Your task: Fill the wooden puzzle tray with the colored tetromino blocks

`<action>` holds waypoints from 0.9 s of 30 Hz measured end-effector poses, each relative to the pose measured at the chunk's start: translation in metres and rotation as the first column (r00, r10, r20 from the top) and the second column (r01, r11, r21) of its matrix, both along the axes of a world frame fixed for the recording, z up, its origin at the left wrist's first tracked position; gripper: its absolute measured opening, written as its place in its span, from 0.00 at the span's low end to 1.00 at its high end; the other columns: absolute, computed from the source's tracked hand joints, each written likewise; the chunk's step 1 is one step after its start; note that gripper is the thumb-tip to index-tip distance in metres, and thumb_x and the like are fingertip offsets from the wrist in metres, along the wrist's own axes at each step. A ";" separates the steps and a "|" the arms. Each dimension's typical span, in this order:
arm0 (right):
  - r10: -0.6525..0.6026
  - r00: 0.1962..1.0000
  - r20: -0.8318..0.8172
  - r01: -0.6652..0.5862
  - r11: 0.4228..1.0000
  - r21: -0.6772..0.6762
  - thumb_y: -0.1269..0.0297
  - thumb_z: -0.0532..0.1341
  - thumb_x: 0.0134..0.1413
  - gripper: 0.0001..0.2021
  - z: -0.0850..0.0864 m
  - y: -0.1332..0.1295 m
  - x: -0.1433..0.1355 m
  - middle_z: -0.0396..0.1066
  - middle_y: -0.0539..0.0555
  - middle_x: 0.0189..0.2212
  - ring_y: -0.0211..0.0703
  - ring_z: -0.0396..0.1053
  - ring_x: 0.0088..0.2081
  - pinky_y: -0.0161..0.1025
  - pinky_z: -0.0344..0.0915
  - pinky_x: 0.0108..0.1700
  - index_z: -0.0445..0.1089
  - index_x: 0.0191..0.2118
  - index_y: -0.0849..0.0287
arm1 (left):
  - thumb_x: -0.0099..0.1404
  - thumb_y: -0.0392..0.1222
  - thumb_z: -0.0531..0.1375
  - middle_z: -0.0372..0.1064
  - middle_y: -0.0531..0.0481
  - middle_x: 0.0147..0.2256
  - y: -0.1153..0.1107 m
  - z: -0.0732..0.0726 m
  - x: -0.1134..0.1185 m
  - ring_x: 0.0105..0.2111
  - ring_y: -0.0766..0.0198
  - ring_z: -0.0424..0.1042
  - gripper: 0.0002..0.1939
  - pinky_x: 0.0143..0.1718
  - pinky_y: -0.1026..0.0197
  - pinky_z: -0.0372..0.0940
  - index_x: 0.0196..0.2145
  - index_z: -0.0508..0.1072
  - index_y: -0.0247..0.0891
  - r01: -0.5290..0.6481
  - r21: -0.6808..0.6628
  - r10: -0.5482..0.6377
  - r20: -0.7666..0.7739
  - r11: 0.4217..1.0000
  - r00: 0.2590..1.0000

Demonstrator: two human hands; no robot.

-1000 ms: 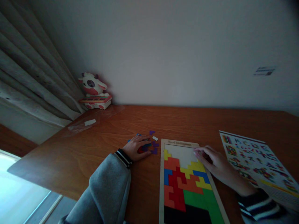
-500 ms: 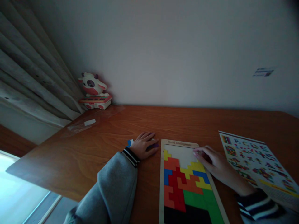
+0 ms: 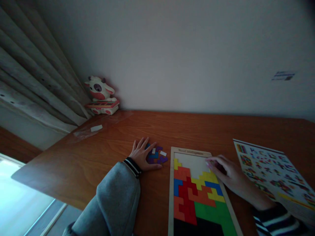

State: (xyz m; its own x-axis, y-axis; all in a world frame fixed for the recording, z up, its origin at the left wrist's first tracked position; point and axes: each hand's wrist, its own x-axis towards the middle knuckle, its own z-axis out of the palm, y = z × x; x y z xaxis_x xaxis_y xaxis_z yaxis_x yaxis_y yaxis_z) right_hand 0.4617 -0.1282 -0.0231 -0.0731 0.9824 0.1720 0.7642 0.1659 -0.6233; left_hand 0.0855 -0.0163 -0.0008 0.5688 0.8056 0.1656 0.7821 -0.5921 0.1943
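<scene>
My left hand (image 3: 142,154) lies on the table with its fingers spread, at the left side of a small pile of blue and purple puzzle pieces (image 3: 155,155). Some white bits lie among these pieces. My right hand (image 3: 222,167) hovers at the upper right edge of the wooden puzzle board (image 3: 171,196), thumb and fingertips pinched together; whatever may be between them is too small to make out. Yellow, orange, red, blue, green and black pieces (image 3: 209,209) fill the lower part of the board. Its pale upper part (image 3: 192,160) is bare.
A printed pattern sheet (image 3: 273,170) lies to the right, partly under my right forearm. A toy cow with a keyboard (image 3: 102,95) stands at the back left, near clear plastic wrap (image 3: 83,133). The wall (image 3: 187,59) bounds the table behind; a curtain (image 3: 36,72) hangs at left.
My left hand has slid left and spread its fingers, uncovering the blue and purple pieces. My right hand keeps its pinch over the board's upper right. The view has shifted slightly.
</scene>
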 end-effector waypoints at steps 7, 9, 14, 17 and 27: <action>-0.008 1.000 0.018 0.007 1.000 0.024 0.48 0.54 0.63 0.18 0.000 0.001 0.000 0.72 0.55 0.36 0.47 0.72 0.38 0.44 0.70 0.40 0.72 0.45 0.54 | 0.63 0.61 0.59 0.56 0.41 0.65 0.001 -0.005 0.000 0.65 0.44 0.53 0.34 0.65 0.35 0.48 0.62 0.63 0.44 0.271 -0.043 -0.269 0.061 0.962 0.961; -0.009 1.000 0.025 0.008 1.000 0.021 0.48 0.55 0.63 0.17 0.000 0.000 0.000 0.72 0.55 0.37 0.47 0.72 0.39 0.45 0.70 0.41 0.72 0.45 0.53 | 0.62 0.58 0.61 0.59 0.42 0.63 0.001 -0.001 -0.001 0.65 0.45 0.55 0.33 0.64 0.37 0.50 0.61 0.64 0.44 0.306 -0.036 -0.302 0.092 0.951 0.949; -0.007 1.000 0.031 0.006 1.000 0.017 0.48 0.54 0.63 0.17 0.002 -0.001 0.000 0.72 0.55 0.37 0.48 0.72 0.39 0.45 0.70 0.42 0.72 0.45 0.53 | 0.59 0.50 0.64 0.63 0.41 0.60 0.001 0.006 -0.004 0.61 0.49 0.62 0.35 0.62 0.43 0.58 0.62 0.63 0.41 0.373 0.014 -0.369 0.190 0.928 0.910; -0.007 1.000 0.030 0.006 1.000 0.021 0.47 0.54 0.63 0.17 0.005 -0.001 -0.002 0.73 0.55 0.36 0.48 0.73 0.38 0.45 0.70 0.40 0.73 0.45 0.53 | 0.61 0.49 0.63 0.67 0.42 0.57 0.003 0.006 -0.004 0.56 0.51 0.67 0.29 0.58 0.46 0.63 0.59 0.66 0.42 0.377 0.031 -0.374 0.224 0.926 0.900; 0.008 1.000 0.013 -0.009 1.000 0.019 0.49 0.55 0.63 0.17 0.004 -0.001 -0.001 0.73 0.55 0.37 0.48 0.73 0.38 0.44 0.70 0.40 0.73 0.45 0.53 | 0.66 0.50 0.61 0.75 0.44 0.49 0.009 0.006 -0.004 0.49 0.56 0.74 0.18 0.52 0.51 0.69 0.51 0.73 0.41 0.408 0.041 -0.405 0.241 0.912 0.882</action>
